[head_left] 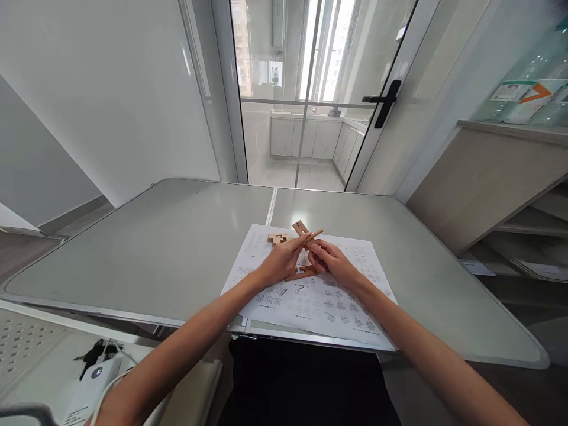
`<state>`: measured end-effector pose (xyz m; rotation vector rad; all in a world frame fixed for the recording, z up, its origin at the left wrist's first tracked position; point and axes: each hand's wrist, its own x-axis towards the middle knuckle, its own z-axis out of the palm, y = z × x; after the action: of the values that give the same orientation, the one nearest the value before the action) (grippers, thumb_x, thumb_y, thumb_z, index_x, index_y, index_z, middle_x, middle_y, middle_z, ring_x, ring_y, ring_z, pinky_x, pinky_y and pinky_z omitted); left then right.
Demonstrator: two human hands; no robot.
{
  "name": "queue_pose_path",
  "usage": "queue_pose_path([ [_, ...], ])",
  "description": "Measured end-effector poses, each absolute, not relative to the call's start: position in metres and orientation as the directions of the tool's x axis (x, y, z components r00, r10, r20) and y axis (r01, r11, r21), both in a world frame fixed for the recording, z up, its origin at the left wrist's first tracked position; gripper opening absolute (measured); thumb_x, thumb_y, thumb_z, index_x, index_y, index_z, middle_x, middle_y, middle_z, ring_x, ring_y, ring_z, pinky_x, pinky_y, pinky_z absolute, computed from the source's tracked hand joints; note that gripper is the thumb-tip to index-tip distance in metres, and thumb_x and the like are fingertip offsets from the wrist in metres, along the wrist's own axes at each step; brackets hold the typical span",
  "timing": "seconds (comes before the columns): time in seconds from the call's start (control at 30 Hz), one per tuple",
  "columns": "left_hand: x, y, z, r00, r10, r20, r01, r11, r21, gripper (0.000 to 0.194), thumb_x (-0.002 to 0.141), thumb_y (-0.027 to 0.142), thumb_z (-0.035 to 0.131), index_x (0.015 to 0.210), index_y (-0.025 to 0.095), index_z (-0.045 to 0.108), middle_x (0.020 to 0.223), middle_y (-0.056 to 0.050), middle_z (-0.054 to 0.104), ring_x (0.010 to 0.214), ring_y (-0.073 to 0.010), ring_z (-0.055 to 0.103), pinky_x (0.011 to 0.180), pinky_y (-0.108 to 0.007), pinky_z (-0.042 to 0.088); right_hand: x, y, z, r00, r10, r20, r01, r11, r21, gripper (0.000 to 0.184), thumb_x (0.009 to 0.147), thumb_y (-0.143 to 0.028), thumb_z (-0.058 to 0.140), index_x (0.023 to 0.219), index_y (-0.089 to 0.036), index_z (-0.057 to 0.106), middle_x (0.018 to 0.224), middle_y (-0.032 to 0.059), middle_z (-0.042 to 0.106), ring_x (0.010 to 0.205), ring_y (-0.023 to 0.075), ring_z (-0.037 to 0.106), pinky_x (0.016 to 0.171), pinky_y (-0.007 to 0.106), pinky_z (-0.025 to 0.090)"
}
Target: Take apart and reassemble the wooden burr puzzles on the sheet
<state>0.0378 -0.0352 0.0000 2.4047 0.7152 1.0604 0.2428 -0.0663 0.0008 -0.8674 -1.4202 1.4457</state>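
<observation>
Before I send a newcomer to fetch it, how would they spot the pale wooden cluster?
On the grey table lies a printed white sheet. Near its far edge, beyond the left hand, sits the pale wooden cluster, chunkier than the slim brown strips nearby.

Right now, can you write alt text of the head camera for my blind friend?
A person's left hand and right hand hold wooden pieces over printed paper on a grey table. More wooden blocks lie beyond the left hand.

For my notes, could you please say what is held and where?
Left hand: a wooden stick. Right hand: apparently a flat wooden piece. Each seems held by its near end.
</observation>
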Motion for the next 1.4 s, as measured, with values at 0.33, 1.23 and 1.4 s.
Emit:
queue_pose_path([
  [0.33,0.038,-0.039,0.001,0.405,0.700,0.589,0.425,-0.714,0.556,0.027,0.106,0.026,0.056,0.132,0.023,0.061,0.109,-0.005,0.080,0.091,-0.0191,0.077,0.082,-0.030,0.060,0.241,-0.063,-0.002,-0.348,0.925,0.153,-0.099,0.126,-0.987,0.039,0.100,-0.060,0.063,0.108,-0.021,0.066,0.086,0.0019,0.072,0.050,0.0083,0.045,0.050,0.027,0.037],
  [1.23,0.037,-0.038,0.004,0.416,0.658,0.628,0.515,-0.740,0.434,0.022,0.104,0.025,0.059,0.125,0.022,0.064,0.103,-0.004,0.081,0.086,-0.0200,0.078,0.079,-0.032,0.058,0.239,-0.068,0.008,-0.274,0.952,0.139,-0.093,0.118,-0.989,0.038,0.096,-0.059,0.066,0.104,-0.022,0.066,0.096,0.0057,0.078,0.050,0.0088,0.049,0.050,0.028,0.038],
  [1.4,0.036,-0.039,0.008,0.414,0.637,0.651,0.559,-0.742,0.371,0.025,0.099,0.030,0.065,0.122,0.022,0.061,0.097,-0.003,0.074,0.084,-0.0198,0.072,0.081,-0.035,0.055,0.247,-0.063,0.003,-0.084,0.988,0.127,-0.202,0.108,-0.973,0.036,0.093,-0.058,0.070,0.102,-0.024,0.066,0.098,0.0043,0.074,0.052,0.0091,0.043,0.048,0.029,0.031],
])
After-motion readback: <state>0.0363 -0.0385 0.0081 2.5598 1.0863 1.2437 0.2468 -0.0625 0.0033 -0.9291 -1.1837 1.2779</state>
